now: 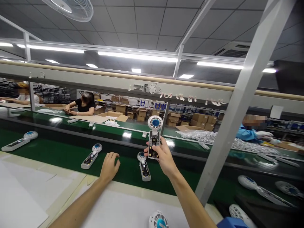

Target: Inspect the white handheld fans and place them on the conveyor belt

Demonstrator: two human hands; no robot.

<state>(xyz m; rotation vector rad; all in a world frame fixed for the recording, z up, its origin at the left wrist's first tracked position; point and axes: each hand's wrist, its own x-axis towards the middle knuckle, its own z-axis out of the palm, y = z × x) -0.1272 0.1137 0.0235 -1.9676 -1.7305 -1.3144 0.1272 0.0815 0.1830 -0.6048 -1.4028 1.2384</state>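
Note:
My right hand grips a small white handheld fan by its handle, raised upright over the belt. The fan's round head has a blue centre, and its handle is uncovered, showing a dark circuit board with the thumb pressed on it. Empty, my left hand hovers at the near belt edge with thumb and fingers apart. Just left of it lies an uncovered fan on the green conveyor belt. Another uncovered fan rests on the belt between my hands.
A slanted white post stands to my right. At far left, another fan lies on the belt. White sheets cover the near worktop, with a fan head at the bottom. Co-workers sit across the line, near cardboard boxes.

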